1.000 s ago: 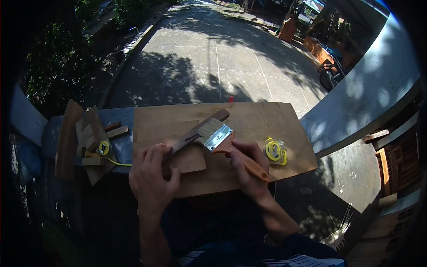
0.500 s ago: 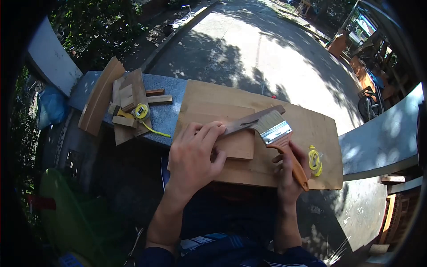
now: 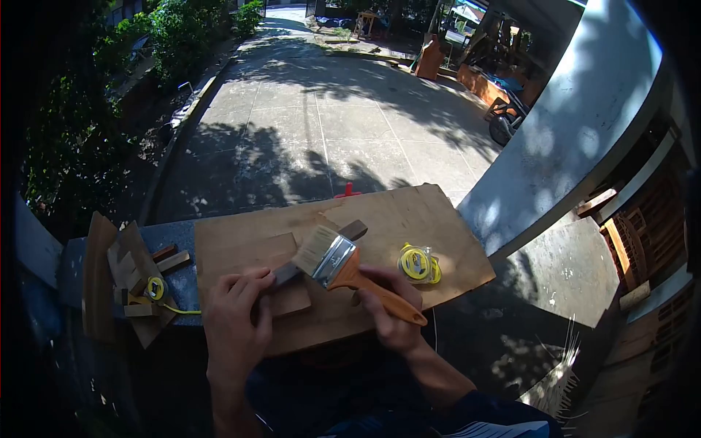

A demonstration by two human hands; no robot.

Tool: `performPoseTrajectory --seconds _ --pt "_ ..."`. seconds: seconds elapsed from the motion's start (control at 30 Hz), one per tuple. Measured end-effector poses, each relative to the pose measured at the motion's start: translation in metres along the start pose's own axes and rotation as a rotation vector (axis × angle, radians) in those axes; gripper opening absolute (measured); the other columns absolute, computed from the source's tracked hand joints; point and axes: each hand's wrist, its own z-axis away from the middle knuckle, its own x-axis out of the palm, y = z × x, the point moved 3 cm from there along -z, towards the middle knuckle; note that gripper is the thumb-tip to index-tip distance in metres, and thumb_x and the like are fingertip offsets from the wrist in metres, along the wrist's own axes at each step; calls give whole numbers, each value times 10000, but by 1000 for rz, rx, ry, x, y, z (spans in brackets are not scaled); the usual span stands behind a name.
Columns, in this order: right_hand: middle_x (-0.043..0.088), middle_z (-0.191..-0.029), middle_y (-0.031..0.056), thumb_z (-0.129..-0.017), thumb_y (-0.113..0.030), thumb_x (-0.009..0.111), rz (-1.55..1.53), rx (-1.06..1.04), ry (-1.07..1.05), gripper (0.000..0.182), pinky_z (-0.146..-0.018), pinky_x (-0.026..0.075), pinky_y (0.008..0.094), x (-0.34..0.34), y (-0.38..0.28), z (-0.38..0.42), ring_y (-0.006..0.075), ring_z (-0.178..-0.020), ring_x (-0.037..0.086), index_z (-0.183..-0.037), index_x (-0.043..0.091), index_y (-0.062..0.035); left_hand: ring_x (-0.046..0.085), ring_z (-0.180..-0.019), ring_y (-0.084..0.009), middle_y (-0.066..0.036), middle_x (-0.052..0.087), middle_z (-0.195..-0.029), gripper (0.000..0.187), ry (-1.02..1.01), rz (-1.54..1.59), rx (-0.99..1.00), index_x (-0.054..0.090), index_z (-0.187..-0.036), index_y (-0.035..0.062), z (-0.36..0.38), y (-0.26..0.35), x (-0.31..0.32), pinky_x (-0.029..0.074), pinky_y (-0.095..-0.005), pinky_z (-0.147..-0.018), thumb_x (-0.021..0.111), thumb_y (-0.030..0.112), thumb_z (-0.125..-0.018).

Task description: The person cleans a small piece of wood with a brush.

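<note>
My right hand is closed around the orange handle of a wide paintbrush. The brush's pale bristles point up and left, lying across a narrow dark wooden strip. Fingers of my left hand grip the strip's near end. Beneath the strip lies a flat rectangular wooden block, partly hidden by my left hand. Block and strip are over a large plywood board. A coiled yellow tape in clear wrapping rests on the board, right of the brush.
On the grey speckled ledge at left sit several wood offcuts and a yellow tape measure with its tape pulled out. A curved pale wall rises at right. A red object shows at the board's far edge.
The view has tilted up and swung right, showing more driveway. My hands keep hold of the brush and the strip; the bristles now lie nearer my left hand.
</note>
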Motion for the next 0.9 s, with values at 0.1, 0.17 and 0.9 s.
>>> performPoseTrajectory --seconds 0.1,0.17,0.9 --pt "736 -1113 150 -971 -115 740 2 10 84 440 -800 588 314 -8 1 3 174 -946 731 -1380 604 -27 631 -1106 -321 -96 717 -1159 322 45 -47 -27 726 -1166 49 4 -1 -20 506 -443 -947 742 81 -846" --pt "717 -1136 149 -975 -113 730 108 -70 -83 420 -808 588 305 -8 4 9 169 -930 725 -1366 604 -26 631 -1138 -331 -120 705 -1174 347 85 -46 -170 718 -1183 32 14 -3 -33 501 -431 -985 749 47 -838" --pt "761 -947 117 -929 -107 789 226 -371 -294 411 -704 593 308 44 -32 13 197 -798 757 -1306 660 -7 612 -719 -87 -62 722 -890 199 351 541 -597 742 -1100 -7 120 -45 -18 469 -248 -660 731 158 -989"
